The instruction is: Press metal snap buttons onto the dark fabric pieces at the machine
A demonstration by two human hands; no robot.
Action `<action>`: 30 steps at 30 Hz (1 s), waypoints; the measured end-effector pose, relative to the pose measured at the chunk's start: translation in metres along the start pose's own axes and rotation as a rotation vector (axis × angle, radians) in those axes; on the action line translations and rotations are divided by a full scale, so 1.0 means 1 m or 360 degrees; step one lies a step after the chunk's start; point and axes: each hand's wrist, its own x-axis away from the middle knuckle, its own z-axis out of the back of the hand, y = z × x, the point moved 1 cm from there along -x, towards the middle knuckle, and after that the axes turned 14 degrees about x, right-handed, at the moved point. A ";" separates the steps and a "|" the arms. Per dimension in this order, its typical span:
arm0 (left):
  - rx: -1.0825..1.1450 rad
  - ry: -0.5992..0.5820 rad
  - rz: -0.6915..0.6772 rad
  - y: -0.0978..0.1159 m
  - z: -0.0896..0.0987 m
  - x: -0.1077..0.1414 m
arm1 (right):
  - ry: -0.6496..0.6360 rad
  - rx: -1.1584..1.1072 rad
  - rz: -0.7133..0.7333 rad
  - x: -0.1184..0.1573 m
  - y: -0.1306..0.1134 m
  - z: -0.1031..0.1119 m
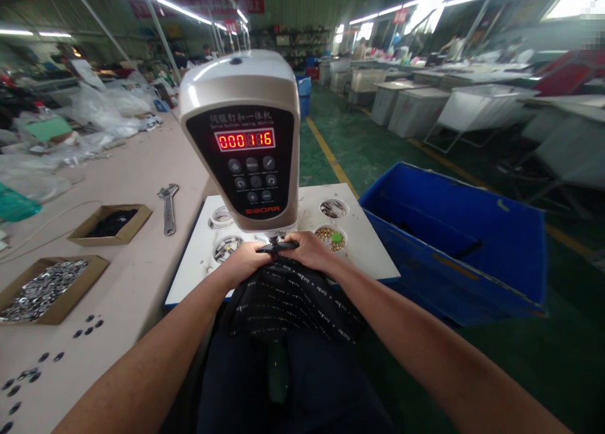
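Observation:
A black garment with rows of small white print hangs from both hands over my lap. My left hand pinches its dark edge on one side, and my right hand grips the same edge on the other. Between them the edge lies under the head of a snap-button machine, whose red display reads 000116. Beside my right hand, a round well in the white machine table holds small gold pieces and something green. By my left hand, another well holds metal parts.
A big blue bin stands on the right. On the left table lie an adjustable wrench, a box of silver pieces, a box of black pieces and several loose round pieces. Plastic bags are behind.

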 end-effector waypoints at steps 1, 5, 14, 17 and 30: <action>0.0002 0.0006 -0.0001 0.000 0.001 -0.002 | -0.0005 -0.0001 0.0004 -0.002 0.000 0.001; 0.0030 0.0026 0.0024 -0.005 0.006 -0.005 | -0.0060 -0.0054 0.0016 -0.010 0.001 0.001; 0.0309 -0.0006 0.0213 -0.015 0.007 -0.014 | -0.0307 -0.0386 0.0029 -0.013 0.005 0.007; 0.0369 0.0007 0.0279 -0.013 0.005 -0.015 | -0.0284 -0.0378 0.0027 -0.008 0.002 0.011; 0.0104 0.0109 0.0195 -0.003 0.010 -0.007 | 0.0173 0.0282 0.0093 -0.011 0.013 -0.020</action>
